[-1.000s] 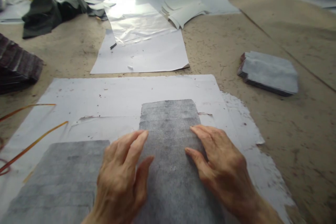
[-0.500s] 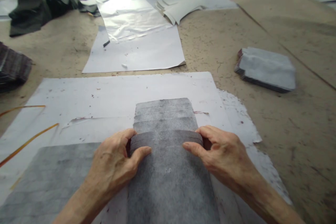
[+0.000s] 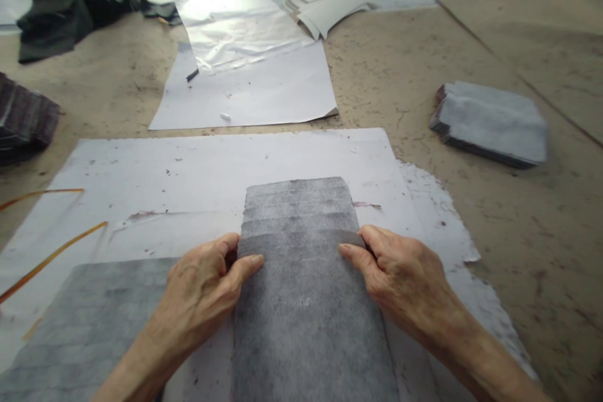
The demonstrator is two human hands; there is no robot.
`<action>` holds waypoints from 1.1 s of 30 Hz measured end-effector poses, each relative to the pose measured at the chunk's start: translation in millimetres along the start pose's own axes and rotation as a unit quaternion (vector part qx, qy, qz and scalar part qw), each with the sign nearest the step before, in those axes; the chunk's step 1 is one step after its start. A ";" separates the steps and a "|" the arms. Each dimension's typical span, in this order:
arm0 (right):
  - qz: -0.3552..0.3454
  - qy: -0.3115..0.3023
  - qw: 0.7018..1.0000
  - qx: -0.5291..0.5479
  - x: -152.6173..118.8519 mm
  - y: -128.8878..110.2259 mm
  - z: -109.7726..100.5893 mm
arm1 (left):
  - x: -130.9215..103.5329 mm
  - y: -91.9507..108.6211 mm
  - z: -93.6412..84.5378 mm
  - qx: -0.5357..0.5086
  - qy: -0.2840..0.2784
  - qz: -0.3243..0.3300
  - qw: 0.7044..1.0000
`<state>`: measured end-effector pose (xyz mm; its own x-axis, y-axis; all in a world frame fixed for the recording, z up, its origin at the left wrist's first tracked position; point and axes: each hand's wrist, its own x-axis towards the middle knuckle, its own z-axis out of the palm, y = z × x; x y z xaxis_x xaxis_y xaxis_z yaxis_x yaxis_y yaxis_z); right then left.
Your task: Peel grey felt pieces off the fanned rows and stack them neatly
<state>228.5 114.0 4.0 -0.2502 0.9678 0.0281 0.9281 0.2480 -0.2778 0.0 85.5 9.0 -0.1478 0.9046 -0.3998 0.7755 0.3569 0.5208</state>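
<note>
A long grey fabric piece (image 3: 311,314) with a fuzzy surface lies on a white sheet, running from the bottom edge toward the middle of the view. Creases or pleats cross its far end. My left hand (image 3: 202,289) pinches its left edge, thumb on top and fingers tucked beneath. On the opposite edge, my right hand (image 3: 400,270) grips it the same way, at about the same height. Between the hands a fold of the cloth is slightly raised. Left of my left hand lies a second grey creased fabric piece (image 3: 94,314), partly covered by my forearm.
White paper (image 3: 226,163) lies under the work. A stack of grey-topped pieces (image 3: 494,122) sits at right, a dark striped stack (image 3: 26,116) at left. Two thin orange strips (image 3: 56,257) project from the left. Behind are a clear plastic sheet (image 3: 240,31), white cutouts (image 3: 330,9) and dark fabric (image 3: 56,12).
The raised fold between my hands has flattened down and sits closer to the pleats at the far end. Both hands keep their pinch. The whole view has shifted slightly.
</note>
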 end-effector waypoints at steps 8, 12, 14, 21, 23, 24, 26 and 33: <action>0.051 -0.045 0.998 -0.018 5.0 -6.8 -1.3 | 1.1 6.1 0.3 0.065 -0.033 -0.049 0.996; 0.065 -0.044 0.997 -0.012 5.2 -8.6 -1.3 | 2.2 7.3 3.0 0.085 -0.028 -0.060 0.994; 0.064 -0.031 0.997 -0.012 2.7 -8.7 1.1 | 1.4 6.6 6.4 0.095 -0.004 -0.073 0.993; 0.124 0.140 0.982 -0.018 -12.1 -15.4 15.4 | -11.4 6.8 25.6 0.038 0.174 -0.094 0.980; 0.179 0.128 0.976 0.003 -12.0 -21.2 15.0 | -14.6 10.5 30.0 0.052 0.197 -0.102 0.974; 0.210 0.111 0.971 0.012 -11.0 -24.5 13.9 | -15.7 12.7 31.6 0.058 0.208 -0.108 0.970; 0.270 0.071 0.960 0.025 -7.7 -30.5 10.6 | -17.1 17.2 33.4 0.068 0.218 -0.121 0.966; 0.343 -0.010 0.938 0.054 2.1 -34.7 2.2 | -13.6 21.0 28.2 0.053 0.177 -0.157 0.970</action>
<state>195.2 107.3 11.6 0.3893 0.8968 -0.2104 0.8394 -0.4395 -0.3199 35.6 74.1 4.1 -0.5736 0.7852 -0.2332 0.7143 0.6188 0.3269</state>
